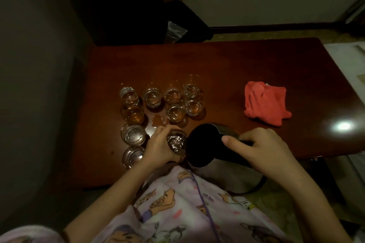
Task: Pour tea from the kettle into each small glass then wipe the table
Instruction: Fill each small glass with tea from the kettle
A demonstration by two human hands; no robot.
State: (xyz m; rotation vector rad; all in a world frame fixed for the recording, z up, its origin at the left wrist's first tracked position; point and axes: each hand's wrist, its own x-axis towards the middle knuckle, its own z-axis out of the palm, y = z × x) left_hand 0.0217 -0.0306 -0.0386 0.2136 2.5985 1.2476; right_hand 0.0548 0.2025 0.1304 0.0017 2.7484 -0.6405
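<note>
Left hand (159, 147): fingers wrapped round a small glass (176, 143) at the desk's (246, 69) near edge.
Right hand (262, 145): fingers closed on the handle of the kettle (203, 144), tilted toward that glass.
Spill (159, 120): already among the glasses.
Advice: tip slowly, spout over rim, glass steady, stop short of brim.
Cloth (265, 103): red, well right, untouched.
</note>
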